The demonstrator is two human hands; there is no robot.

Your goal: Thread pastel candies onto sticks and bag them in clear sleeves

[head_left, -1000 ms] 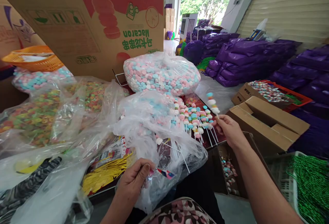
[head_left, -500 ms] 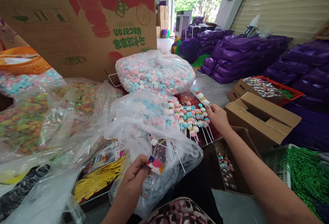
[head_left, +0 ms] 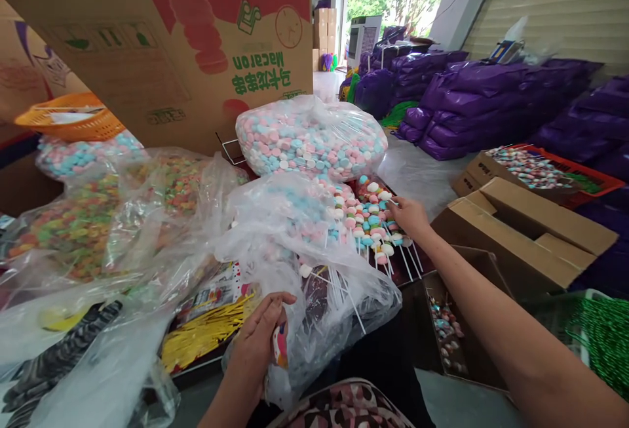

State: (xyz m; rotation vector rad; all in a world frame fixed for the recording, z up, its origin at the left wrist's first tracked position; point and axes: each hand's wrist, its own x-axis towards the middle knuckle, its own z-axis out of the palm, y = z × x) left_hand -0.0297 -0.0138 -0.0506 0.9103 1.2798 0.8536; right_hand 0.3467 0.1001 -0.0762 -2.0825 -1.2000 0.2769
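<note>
My right hand (head_left: 411, 215) reaches forward and rests on a pile of marshmallow skewers (head_left: 371, 218), pink, blue and white pieces on white sticks. Its fingers are pinched on the stick of a skewer lying on the pile. My left hand (head_left: 259, 341) is low in front of me, fingers closed on a small colourful printed wrapper (head_left: 280, 345), beside a clear plastic bag (head_left: 314, 284) holding loose white sticks. A big clear bag of pastel marshmallows (head_left: 310, 138) sits just behind the skewers.
Bags of multicoloured candy rings (head_left: 73, 225) lie left. A large Macaron carton (head_left: 196, 41) stands behind. Gold twist ties (head_left: 206, 331) lie near my left hand. Open cardboard boxes (head_left: 521, 231), purple bags (head_left: 481, 100) and green ties (head_left: 604, 336) fill the right.
My right hand carried a skewer down from the air and laid it on the pile. My left hand turned the small wrapper downward in its fingers.
</note>
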